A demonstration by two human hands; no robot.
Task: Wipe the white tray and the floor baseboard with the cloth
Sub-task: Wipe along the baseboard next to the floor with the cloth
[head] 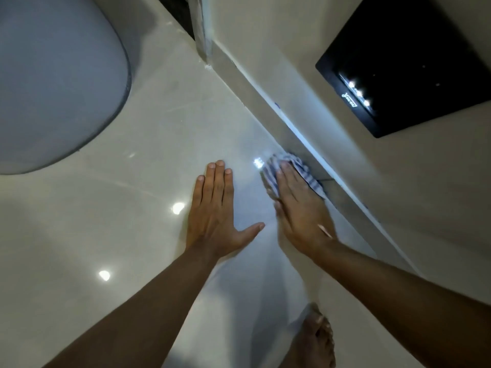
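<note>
A blue and white striped cloth (305, 172) is bunched against the grey floor baseboard (268, 100), which runs diagonally from upper middle to lower right under the wall. My right hand (300, 208) lies flat on the cloth and presses it to the baseboard where it meets the floor. My left hand (216, 208) rests flat on the glossy tile floor (111, 235) just left of it, fingers together and thumb out, holding nothing. The white tray is not in view.
A large round grey object (53, 83) fills the upper left. A black glossy panel (403, 67) with reflected lights hangs on the wall at upper right. A bare foot (316, 338) stands on the floor at the bottom. A door frame edge (203, 27) stands at the top.
</note>
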